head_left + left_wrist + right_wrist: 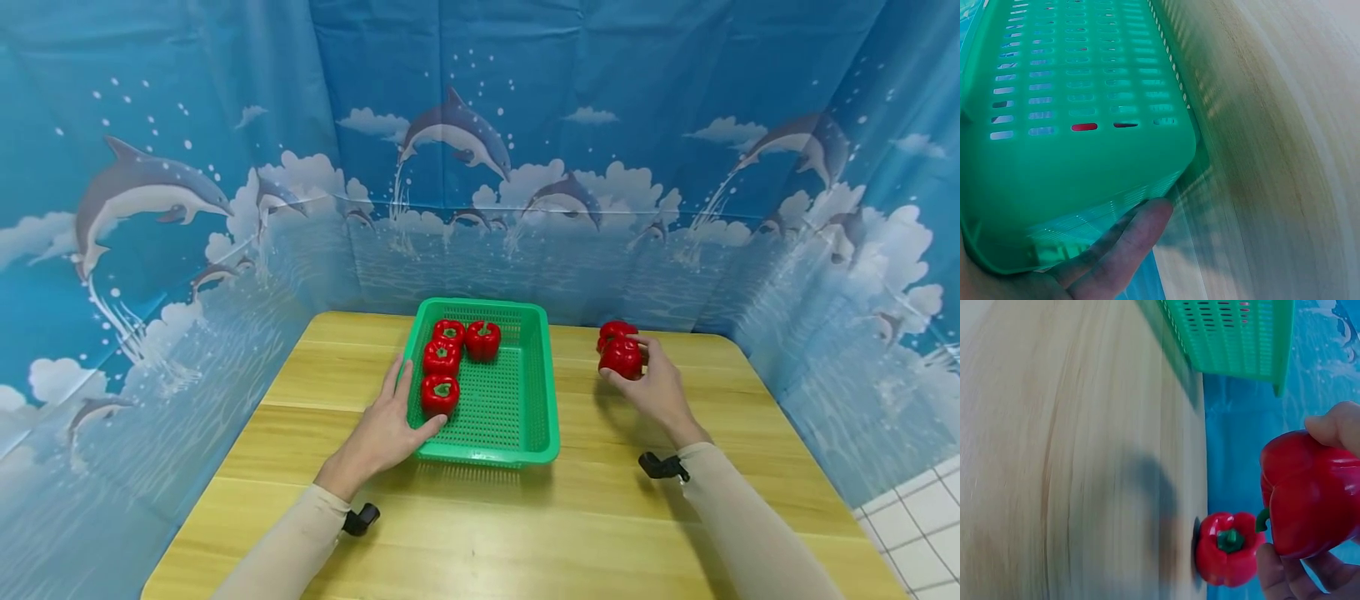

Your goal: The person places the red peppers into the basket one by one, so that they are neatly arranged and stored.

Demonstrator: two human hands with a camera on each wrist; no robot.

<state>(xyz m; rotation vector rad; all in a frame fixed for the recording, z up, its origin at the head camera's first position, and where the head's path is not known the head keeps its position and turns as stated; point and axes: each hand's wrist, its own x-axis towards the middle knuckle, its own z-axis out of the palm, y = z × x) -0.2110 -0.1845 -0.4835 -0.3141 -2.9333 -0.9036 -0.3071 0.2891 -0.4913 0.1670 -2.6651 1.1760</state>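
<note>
- Your left hand (384, 433), thumb and fingers spread, touches the green perforated plastic basket (487, 456).
- Your right hand (660, 390) pinches a rounded, glossy red bell pepper (621, 358).

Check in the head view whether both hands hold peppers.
No: the right hand grips a red pepper, but the left hand touches the green basket.

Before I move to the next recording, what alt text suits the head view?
The fingers of a person's right hand hold a red bell pepper in front of a second pepper, right of a green basket. The left hand touches the basket, which contains four more peppers. Behind the wooden table hangs a dolphin-print backdrop.
</note>
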